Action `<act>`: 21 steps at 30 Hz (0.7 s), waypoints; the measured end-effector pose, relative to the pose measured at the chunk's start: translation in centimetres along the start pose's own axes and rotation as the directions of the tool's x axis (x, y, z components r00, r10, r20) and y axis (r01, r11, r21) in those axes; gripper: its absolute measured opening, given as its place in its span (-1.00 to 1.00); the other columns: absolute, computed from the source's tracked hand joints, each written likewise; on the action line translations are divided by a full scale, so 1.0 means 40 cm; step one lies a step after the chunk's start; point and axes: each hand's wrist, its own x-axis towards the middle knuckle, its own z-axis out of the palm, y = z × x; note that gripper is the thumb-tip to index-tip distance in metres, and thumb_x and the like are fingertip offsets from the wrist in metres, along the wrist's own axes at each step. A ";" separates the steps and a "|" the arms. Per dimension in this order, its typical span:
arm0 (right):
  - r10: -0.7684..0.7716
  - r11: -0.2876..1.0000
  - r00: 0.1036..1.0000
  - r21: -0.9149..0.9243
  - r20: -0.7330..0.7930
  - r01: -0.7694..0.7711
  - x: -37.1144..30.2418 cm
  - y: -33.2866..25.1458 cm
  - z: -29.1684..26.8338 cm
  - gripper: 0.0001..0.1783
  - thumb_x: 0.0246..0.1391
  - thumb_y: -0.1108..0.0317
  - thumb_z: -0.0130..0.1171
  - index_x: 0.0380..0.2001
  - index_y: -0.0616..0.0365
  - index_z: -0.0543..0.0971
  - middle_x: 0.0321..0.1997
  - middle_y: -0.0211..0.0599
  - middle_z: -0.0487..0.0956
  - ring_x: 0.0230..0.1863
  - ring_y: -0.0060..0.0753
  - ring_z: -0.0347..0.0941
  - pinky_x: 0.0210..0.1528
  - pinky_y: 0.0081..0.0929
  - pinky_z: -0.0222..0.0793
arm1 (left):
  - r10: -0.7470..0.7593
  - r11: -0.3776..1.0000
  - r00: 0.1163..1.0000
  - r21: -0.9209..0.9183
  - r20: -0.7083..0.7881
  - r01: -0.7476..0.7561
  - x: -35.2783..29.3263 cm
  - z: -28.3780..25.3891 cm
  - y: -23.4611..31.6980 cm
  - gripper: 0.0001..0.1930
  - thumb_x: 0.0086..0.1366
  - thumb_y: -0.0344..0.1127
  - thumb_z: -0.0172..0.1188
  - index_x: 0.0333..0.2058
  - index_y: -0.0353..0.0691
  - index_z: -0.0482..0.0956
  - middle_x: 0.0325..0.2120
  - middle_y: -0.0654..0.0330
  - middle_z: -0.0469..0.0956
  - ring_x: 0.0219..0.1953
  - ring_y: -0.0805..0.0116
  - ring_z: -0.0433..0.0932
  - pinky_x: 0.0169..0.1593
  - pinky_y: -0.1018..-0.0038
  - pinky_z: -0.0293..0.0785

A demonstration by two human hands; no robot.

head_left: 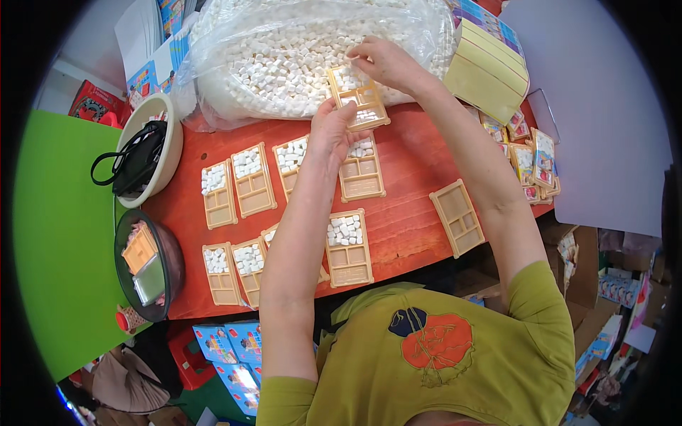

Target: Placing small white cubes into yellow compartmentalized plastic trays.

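Nine tan compartment trays point(362, 177) lie flat on the red table point(412, 227); a tenth tray point(359, 97) is held above the table's far edge, against the clear bag of white cubes point(284, 57). Its long axis runs away from the person, tilted slightly left. The left hand point(328, 131) grips its near end, fingers curled. The right hand point(383, 62) pinches its far corner, fingers partly closed.

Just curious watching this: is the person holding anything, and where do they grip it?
Yes: a tan compartment tray. The left hand grips its lower edge; the right hand pinches its upper part with its fingers.
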 end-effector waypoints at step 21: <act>0.048 0.999 0.992 0.013 0.117 -0.050 -0.054 -0.083 -0.025 -0.75 0.05 0.23 0.17 -0.37 0.20 0.66 -0.25 -0.11 0.63 -0.18 -0.07 0.57 -0.12 -0.21 0.48 | 0.013 1.000 1.000 0.018 -0.006 -0.013 -0.034 -0.012 0.002 -0.68 0.37 -0.37 0.12 0.07 -0.20 0.36 -0.15 0.11 0.56 -0.30 0.24 0.65 -0.43 0.37 0.65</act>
